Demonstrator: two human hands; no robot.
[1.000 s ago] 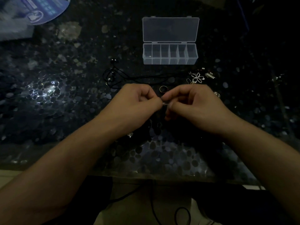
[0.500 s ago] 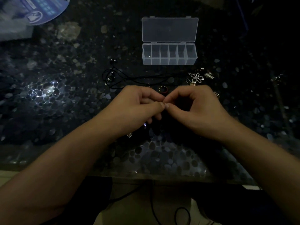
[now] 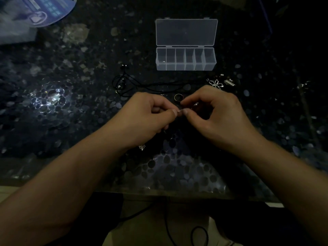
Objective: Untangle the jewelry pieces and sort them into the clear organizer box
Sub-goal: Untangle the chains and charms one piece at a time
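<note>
ring (image 3: 178,97), black cord (image 3: 152,86) before organizer box (image 3: 186,59)

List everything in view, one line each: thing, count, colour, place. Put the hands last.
organizer box: 1, clear, lid open, far centre of table, compartments look empty
black cord: 1, black, looped on the table left of the box's near side
ring: 1, dark gold, just beyond the fingertips
flower pendant: 1, silver, near right of the box
small charm: 1, silver, beside the left wrist
disc: 1, blue, far left corner
table: 1, dark pebble pattern
left hand: pinching a tiny piece, too small to identify
right hand: pinching the same piece
</note>
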